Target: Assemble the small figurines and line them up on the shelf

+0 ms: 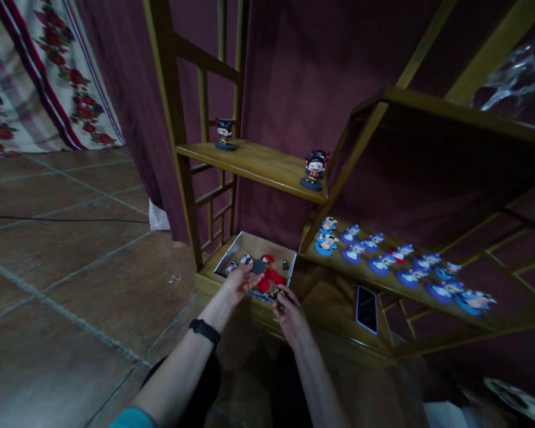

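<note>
Both pinching, the left hand (239, 283) holds a round grey disc (258, 266), the right hand (289, 312) a dark figurine (276, 292).

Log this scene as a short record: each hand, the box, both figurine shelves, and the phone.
Left hand: holds a grey disc over the box
Right hand: holds a small dark piece, details unclear
Box: open, on the bottom shelf, red pieces inside
Upper shelf: black-haired figurines at both ends
Side shelf: mostly blue and purple figurines in rows
Phone: flat on the bottom shelf
</note>
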